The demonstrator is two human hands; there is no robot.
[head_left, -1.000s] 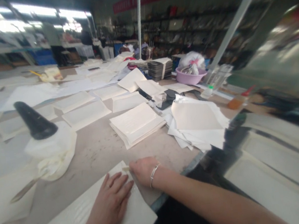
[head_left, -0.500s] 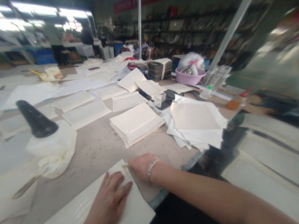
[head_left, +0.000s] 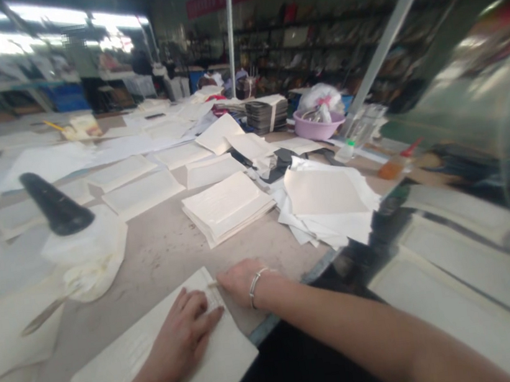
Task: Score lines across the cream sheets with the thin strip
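A cream panel (head_left: 221, 358) with embossed-looking lines lies slanted at the table's front edge. My left hand (head_left: 185, 325) rests on top of it, fingers apart and a little bent, pressing near its far right side. Against that side, my right hand (head_left: 239, 284) is closed, with a bracelet on the wrist. A small pale tip shows between its fingers and the panel; the rest of what it grips is hidden.
Beyond my hands sit a stack of cream panels (head_left: 226, 204) and a loose pile of white sheets (head_left: 326, 197). At left stands a white container with a black handle (head_left: 57, 204). Further back are a purple basin (head_left: 319, 126) and an orange bottle (head_left: 393, 166). More panels (head_left: 452, 296) lie at right.
The view has shifted slightly. Both hands stay at nearly the same place on the panel, the left fingers a little more bent.
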